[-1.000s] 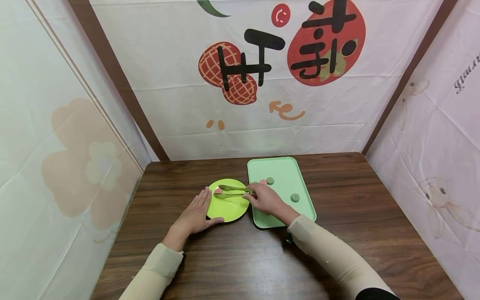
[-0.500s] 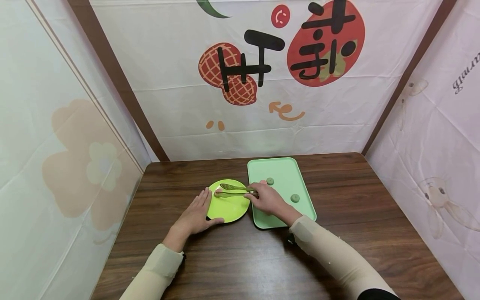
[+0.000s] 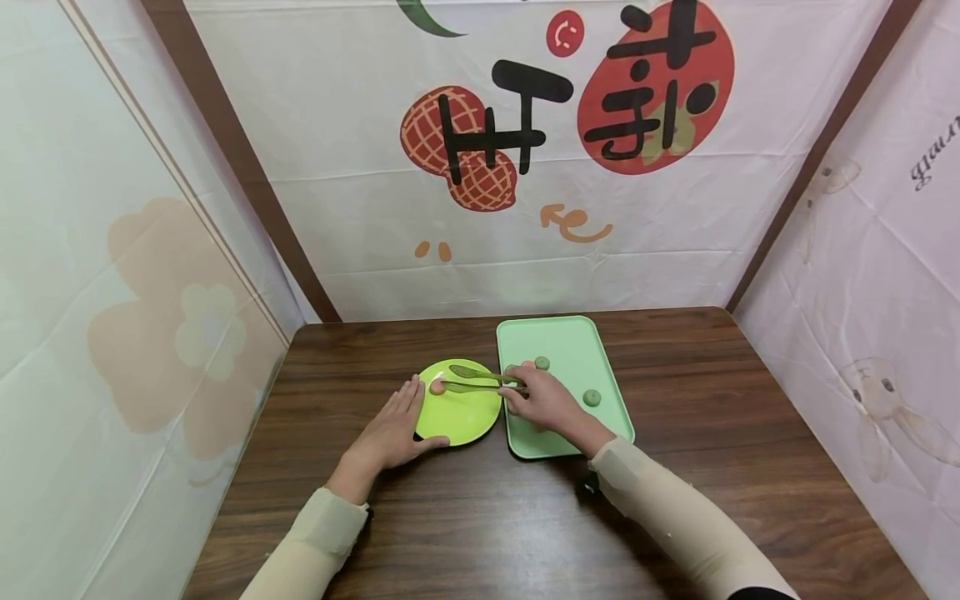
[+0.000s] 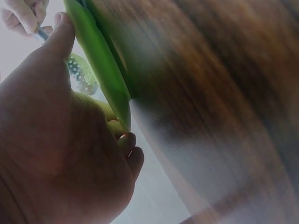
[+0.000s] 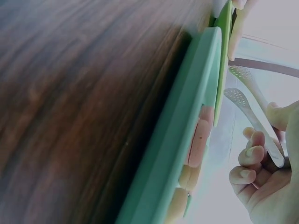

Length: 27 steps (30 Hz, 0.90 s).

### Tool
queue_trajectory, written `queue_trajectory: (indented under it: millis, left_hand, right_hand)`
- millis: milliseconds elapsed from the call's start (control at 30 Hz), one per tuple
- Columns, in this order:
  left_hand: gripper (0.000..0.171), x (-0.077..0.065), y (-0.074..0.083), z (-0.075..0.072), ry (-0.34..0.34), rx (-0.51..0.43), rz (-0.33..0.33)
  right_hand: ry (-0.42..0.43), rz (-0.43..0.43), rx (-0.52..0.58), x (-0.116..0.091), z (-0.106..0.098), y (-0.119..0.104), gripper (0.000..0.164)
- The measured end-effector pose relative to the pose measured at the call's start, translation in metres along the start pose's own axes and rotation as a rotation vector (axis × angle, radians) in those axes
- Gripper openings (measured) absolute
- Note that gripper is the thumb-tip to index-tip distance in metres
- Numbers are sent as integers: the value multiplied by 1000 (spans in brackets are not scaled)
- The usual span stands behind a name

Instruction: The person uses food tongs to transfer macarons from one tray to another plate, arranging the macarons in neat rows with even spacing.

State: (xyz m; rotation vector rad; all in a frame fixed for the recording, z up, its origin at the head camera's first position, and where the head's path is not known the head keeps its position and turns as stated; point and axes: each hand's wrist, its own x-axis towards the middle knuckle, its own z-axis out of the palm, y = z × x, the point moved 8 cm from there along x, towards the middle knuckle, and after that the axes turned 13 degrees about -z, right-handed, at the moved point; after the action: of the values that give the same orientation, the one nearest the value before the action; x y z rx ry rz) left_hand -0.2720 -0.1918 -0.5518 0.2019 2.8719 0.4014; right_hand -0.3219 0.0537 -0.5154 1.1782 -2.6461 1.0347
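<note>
My right hand (image 3: 547, 404) grips green tongs (image 3: 471, 372) with perforated ends, reaching left from the tray over the yellow-green plate (image 3: 459, 427). The tongs' arms are spread apart, also in the right wrist view. A small round pink piece (image 3: 437, 387) lies on the plate, close to the tip of the nearer arm. My left hand (image 3: 386, 429) rests at the plate's left edge, fingers straight and thumb stretched along the front rim. The left wrist view shows its fingertips right at the rim of the plate (image 4: 100, 60).
A light green rectangular tray (image 3: 543, 333) stands just right of the plate. On it are green round pieces (image 3: 592, 397) and a pink one (image 3: 528, 364), partly behind my right hand. The right wrist view shows stacked pink pieces (image 5: 199, 142) at the tray's rim. Printed cloth walls enclose the wooden table (image 3: 480, 517).
The tongs have drawn back slightly to the right and their arms have parted. The pink piece, earlier between their tips, now lies free on the plate. My left hand has stayed in place.
</note>
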Motion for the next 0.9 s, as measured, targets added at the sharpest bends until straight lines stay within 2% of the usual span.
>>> queue_trajectory:
  millis: [167,367,567,800,900]
  left_hand:
    - [116,0,-1,1,5,0,0]
    - [117,1,-2,2,3,-2,-4]
    - [119,1,-2,2,-1,-11,-8]
    - [118,1,-1,2,4,-15,0]
    - [118,0,-1,2,2,-13,-5]
  right_hand:
    - [25,8,-12,-5,-6,1,23]
    - [62,29,-9,-12,-15,4,31]
    - [76,23,-7,-17,-20,6,27]
    - [105,19,14,-23,-26,9,39]
    - [119,32,22,-26,-29,11,39]
